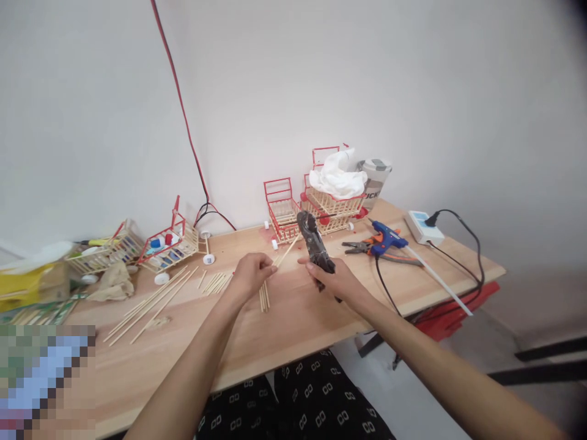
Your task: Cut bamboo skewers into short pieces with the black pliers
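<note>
My left hand (251,274) is closed in a pinch on a thin wooden stick (288,249) that slants up to the right over the table. Wrapped round a black hand tool (315,243) with a rounded head, my right hand (338,278) holds it upright just right of the stick's end; its exact kind is unclear. Several cut sticks (265,299) lie just below my left hand. Shorter stick pieces (215,283) rest to its left, and long uncut sticks (151,304) lie farther left.
Miniature stick-built carts (280,211) stand along the wall, one bearing white cloth (338,175). A bucket (378,177) is behind. At right are pliers (358,247), a blue glue gun (384,239) with a white glue stick, and a corded power strip (424,227). Another cart (172,247) sits left.
</note>
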`<action>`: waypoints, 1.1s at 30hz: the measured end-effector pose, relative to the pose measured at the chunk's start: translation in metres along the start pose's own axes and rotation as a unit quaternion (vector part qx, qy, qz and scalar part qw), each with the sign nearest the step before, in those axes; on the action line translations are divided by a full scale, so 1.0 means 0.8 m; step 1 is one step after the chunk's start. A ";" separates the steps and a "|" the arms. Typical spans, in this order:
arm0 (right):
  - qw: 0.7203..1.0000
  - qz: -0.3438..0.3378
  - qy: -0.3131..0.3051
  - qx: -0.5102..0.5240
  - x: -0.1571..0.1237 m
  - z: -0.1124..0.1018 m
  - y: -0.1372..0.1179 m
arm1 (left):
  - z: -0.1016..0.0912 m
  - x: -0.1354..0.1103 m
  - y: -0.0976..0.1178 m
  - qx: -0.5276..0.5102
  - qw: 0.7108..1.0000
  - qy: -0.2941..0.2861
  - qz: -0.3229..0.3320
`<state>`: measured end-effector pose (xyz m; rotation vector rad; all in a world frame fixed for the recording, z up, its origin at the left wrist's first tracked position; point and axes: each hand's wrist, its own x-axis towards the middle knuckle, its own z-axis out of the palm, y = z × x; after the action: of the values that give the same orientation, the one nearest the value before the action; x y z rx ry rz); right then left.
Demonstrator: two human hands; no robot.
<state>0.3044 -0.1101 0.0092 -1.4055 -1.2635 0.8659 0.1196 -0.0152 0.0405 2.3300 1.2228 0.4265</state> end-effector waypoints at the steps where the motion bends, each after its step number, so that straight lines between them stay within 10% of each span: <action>1: 1.000 -0.015 0.013 0.009 0.002 0.007 -0.005 | -0.002 -0.008 -0.001 -0.098 0.995 -0.033 -0.002; 5: 0.998 -0.049 0.031 -0.003 0.009 0.041 -0.024 | -0.003 -0.038 0.000 -0.375 0.918 -0.124 -0.032; 12: 0.991 -0.105 -0.003 -0.078 0.009 0.077 -0.038 | -0.002 -0.060 -0.009 -0.464 0.879 -0.100 -0.040; 33: 0.960 -0.203 0.001 -0.191 0.029 0.072 -0.008 | 0.035 -0.006 -0.046 -0.213 0.976 0.039 0.019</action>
<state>0.2527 -0.0758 0.0050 -1.3631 -1.7061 0.3498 0.1047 -0.0084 -0.0030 1.9849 1.0028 0.7222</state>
